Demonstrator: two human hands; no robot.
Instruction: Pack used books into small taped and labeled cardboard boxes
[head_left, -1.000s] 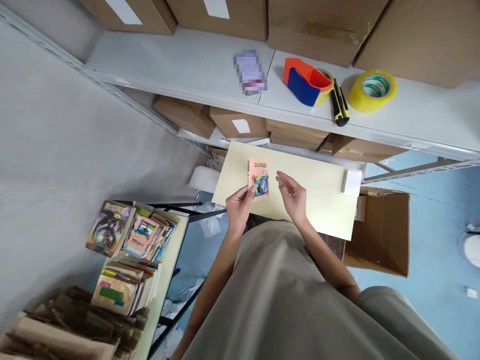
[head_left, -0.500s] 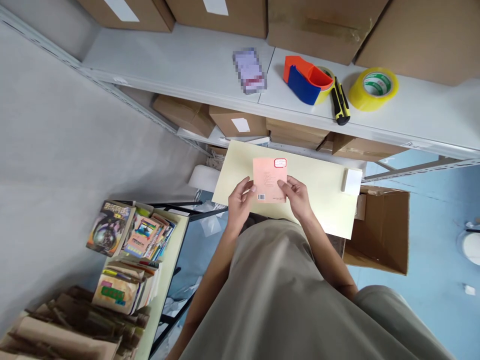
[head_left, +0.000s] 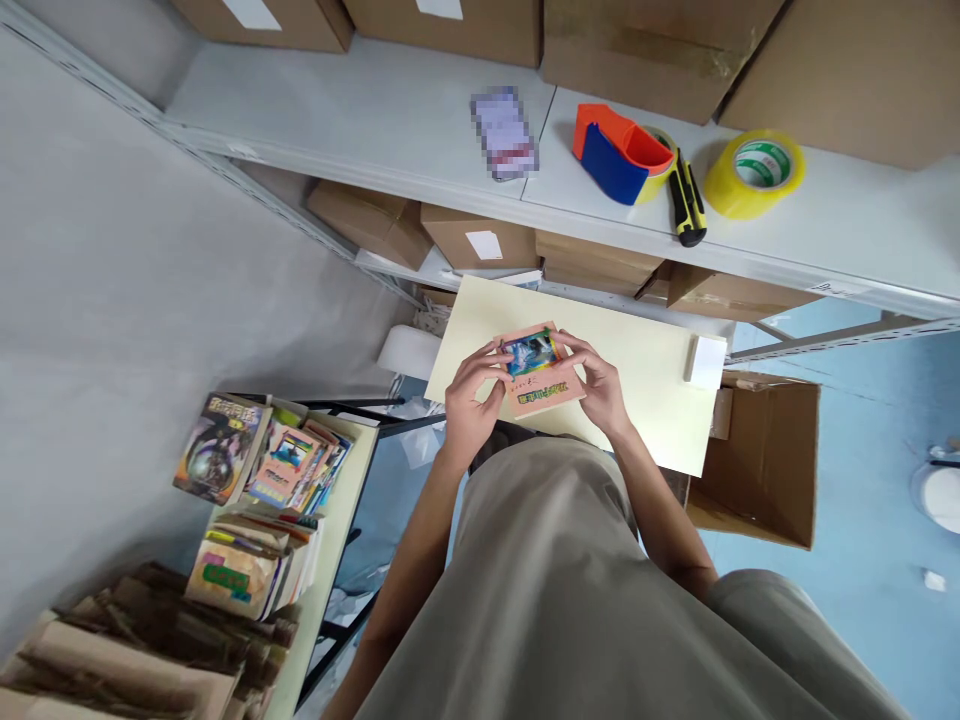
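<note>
Since half a second ago the pink booklet (head_left: 538,372) has been turned from its barcoded back to its picture cover and now lies tilted. Both hands clamp it: the left hand (head_left: 469,395) grips its left edge, the right hand (head_left: 600,385) its right edge, just above the pale bench (head_left: 645,385). Further off, a yellow tape roll (head_left: 754,160) sits on the shelf (head_left: 375,110).

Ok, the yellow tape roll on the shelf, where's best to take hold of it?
From above: the tape roll lies flat on the shelf with its core hole facing up. Put one finger in the hole and thumb on the outer rim, on its right side, away from the knife.
</note>
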